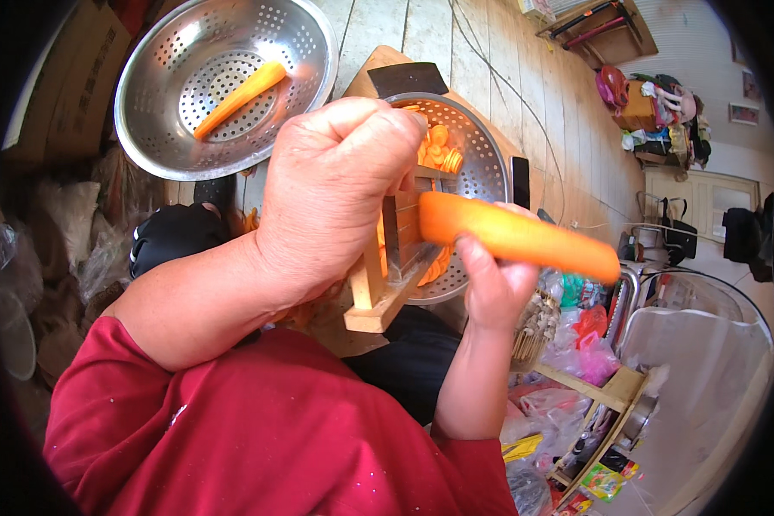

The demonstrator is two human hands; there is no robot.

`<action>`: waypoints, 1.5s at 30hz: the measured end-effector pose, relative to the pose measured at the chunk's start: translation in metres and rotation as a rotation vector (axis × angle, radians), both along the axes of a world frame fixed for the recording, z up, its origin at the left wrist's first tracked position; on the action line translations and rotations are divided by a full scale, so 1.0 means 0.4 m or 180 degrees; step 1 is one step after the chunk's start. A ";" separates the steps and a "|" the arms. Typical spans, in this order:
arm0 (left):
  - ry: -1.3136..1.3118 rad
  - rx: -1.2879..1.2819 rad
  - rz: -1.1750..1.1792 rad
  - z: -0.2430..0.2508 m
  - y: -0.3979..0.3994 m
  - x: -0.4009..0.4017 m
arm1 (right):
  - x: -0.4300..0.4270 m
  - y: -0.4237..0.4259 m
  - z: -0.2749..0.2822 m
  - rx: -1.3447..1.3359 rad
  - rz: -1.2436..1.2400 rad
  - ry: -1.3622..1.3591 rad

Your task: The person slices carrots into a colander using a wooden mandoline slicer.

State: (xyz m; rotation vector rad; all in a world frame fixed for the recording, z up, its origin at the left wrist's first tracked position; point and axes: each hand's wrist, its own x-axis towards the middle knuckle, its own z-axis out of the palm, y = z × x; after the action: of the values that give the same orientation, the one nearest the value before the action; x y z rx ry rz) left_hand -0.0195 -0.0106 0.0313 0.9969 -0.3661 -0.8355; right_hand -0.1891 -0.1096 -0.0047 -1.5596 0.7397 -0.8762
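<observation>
My left hand (335,193) is closed in a fist around the upper part of a wooden slicer (369,317), hiding much of its frame. In my right hand (500,284) is a thick peeled carrot (522,235), slightly blurred, its broad end against or close to the slicer's face. Beneath the slicer sits a perforated metal colander (480,155) with many carrot slices (435,151) in it. At the upper left, a larger steel colander (148,138) holds one whole peeled carrot (242,98).
A wooden board (380,61) lies under the smaller colander, with a dark flat blade (407,79) and a black phone (520,180) beside the rim. Plastic bags (580,335) and a wooden rack (609,393) stand at the right. A cardboard box (80,90) is at the left.
</observation>
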 end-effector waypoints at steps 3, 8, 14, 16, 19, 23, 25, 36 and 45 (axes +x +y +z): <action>-0.0187 0.0200 -0.0034 0.002 0.007 0.003 | -0.021 -0.031 -0.046 -0.0022 -0.0212 0.0328; -0.0333 0.0033 -0.0124 -0.003 -0.011 -0.012 | -0.099 -0.155 -0.168 0.0350 -0.0885 0.0745; 0.0148 -0.0268 0.0012 -0.014 0.006 0.004 | -0.016 0.011 -0.018 -0.0620 -0.0006 -0.0016; 0.0113 -0.0294 -0.0024 -0.019 0.002 0.003 | -0.042 -0.047 -0.078 -0.0049 -0.0379 0.0533; 0.0148 -0.0301 -0.0089 -0.018 -0.005 -0.008 | -0.089 -0.135 -0.165 0.0311 -0.0814 0.0770; 0.0105 -0.0171 -0.0025 -0.025 0.004 0.003 | -0.033 -0.046 -0.078 0.0295 -0.0422 0.0507; 0.0124 -0.0226 0.0003 -0.023 0.010 0.003 | -0.001 0.012 -0.003 -0.1150 0.0040 0.0276; 0.0031 -0.0199 0.0006 -0.025 0.007 0.005 | -0.007 -0.006 -0.035 -0.0486 -0.0191 0.0481; 0.0078 -0.0227 -0.0032 -0.018 -0.014 -0.007 | -0.082 -0.117 -0.163 0.0520 -0.0909 0.0880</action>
State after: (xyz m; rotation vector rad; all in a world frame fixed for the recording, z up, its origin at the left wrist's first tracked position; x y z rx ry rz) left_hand -0.0223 -0.0160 0.0241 0.9185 -0.3777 -0.8376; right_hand -0.2218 -0.1565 -0.0701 -1.4651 1.2260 -0.7895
